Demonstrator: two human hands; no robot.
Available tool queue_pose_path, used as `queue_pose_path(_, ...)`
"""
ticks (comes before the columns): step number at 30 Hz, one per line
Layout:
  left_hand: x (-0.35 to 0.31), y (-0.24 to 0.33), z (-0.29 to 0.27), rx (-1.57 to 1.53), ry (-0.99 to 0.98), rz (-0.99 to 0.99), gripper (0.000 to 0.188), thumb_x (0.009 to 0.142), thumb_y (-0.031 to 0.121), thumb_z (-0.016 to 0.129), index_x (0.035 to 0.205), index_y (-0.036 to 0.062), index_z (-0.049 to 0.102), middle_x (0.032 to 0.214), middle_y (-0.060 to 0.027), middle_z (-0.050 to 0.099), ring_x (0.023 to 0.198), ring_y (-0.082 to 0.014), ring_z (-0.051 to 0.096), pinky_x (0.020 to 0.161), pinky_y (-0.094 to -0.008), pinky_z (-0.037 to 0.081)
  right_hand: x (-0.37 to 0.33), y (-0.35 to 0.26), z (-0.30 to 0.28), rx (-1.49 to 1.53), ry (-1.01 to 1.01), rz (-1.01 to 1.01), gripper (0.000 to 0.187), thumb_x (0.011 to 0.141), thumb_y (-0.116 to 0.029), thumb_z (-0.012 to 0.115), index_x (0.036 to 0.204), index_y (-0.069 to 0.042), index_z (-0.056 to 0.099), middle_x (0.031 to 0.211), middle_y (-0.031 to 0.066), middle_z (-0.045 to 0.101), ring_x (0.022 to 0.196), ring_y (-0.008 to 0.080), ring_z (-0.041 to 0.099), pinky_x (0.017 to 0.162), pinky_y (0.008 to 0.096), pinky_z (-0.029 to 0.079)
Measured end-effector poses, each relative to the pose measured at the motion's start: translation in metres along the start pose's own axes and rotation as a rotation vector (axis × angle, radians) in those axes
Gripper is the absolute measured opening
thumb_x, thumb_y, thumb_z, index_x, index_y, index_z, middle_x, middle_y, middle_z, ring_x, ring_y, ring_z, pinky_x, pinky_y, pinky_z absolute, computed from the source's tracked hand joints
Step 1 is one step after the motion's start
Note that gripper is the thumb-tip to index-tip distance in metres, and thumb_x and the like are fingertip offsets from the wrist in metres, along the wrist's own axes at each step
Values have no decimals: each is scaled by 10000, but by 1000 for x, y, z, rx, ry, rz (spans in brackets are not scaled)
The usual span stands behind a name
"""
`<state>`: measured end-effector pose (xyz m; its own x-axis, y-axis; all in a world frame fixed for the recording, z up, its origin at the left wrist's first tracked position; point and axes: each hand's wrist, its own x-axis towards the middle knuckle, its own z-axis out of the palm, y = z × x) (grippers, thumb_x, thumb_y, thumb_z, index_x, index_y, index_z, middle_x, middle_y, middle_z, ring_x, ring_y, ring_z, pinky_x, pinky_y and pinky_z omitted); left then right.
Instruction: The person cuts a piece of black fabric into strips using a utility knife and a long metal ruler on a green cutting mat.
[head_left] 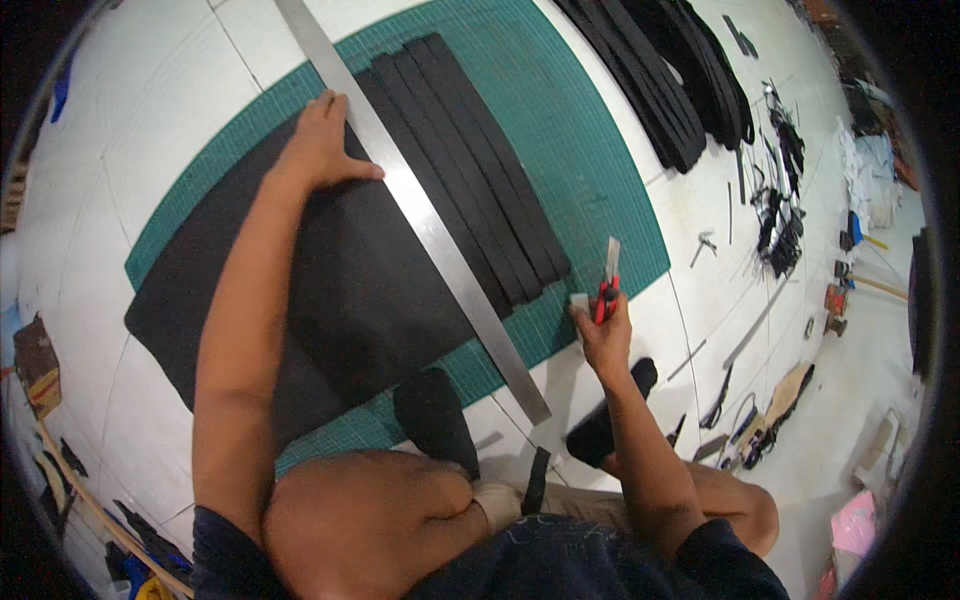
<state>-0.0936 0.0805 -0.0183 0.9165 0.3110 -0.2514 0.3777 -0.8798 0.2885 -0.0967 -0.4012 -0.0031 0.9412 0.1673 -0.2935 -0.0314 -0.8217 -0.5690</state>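
A long steel ruler (pixel 430 225) lies slantwise over a black sheet (pixel 370 270) on a green cutting mat (pixel 590 150). My left hand (pixel 322 150) has its fingers spread, thumb and fingertips resting on the ruler's left edge and the sheet. To the ruler's right, several cut black strips (pixel 460 170) lie side by side. My right hand (pixel 610 335) grips a red-and-black utility knife (pixel 606 295), its blade pointing away from me, beyond the strips' near end. By that thumb is a small pale block (pixel 579 301); whether the hand holds it I cannot tell.
More black strips (pixel 650 90) are piled on the white tiled floor (pixel 130 190) at the far right. Thin black scraps (pixel 778 220) are scattered beyond the mat. Assorted tools (pixel 765 420) lie at right. My black-socked foot (pixel 435 415) touches the mat's near edge.
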Motion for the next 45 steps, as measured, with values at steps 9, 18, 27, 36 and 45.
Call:
queue_pose_path(9, -4, 2, 3, 30, 29, -9, 1346, 531, 570, 922, 1535, -47, 271, 1601, -253, 258, 1501, -401, 223, 1226, -458, 268, -24, -28, 38, 308, -277, 5, 480, 787, -244, 868, 1092, -26, 568, 880, 92, 687, 793, 212, 658, 774, 355, 530)
queue_pose_path(18, -5, 3, 4, 9, 47, 5, 1327, 538, 577, 913, 1526, -49, 285, 1596, -260, 262, 1497, -406, 232, 1224, -462, 270, -30, -27, 57, 205, -264, -11, 461, 797, -298, 852, 1033, -41, 551, 781, 135, 628, 700, 293, 621, 672, 405, 496)
queue_pose_path(27, 1, 1, 5, 40, 24, 1, 1334, 537, 582, 915, 1528, -49, 284, 1586, -263, 276, 1489, -396, 257, 1222, -441, 282, -31, -31, 53, 186, -242, -15, 444, 790, -332, 855, 944, -42, 555, 730, 149, 587, 654, 312, 579, 629, 415, 465)
queue_pose_path(36, 2, -1, 4, 20, 24, 14, 1328, 543, 579, 915, 1513, -81, 294, 1584, -274, 269, 1487, -407, 253, 1223, -437, 280, -28, -33, 50, 151, -268, -52, 457, 789, -338, 860, 944, -36, 554, 768, 138, 614, 694, 282, 608, 656, 397, 480)
queue_pose_path(45, -4, 2, -2, 5, 3, -34, 1358, 547, 587, 912, 1523, -86, 252, 1586, -283, 250, 1488, -440, 223, 1224, -476, 269, 16, -80, -1, 374, -529, 6, 421, 806, -181, 854, 1093, 8, 611, 932, 72, 702, 858, 152, 672, 813, 328, 556)
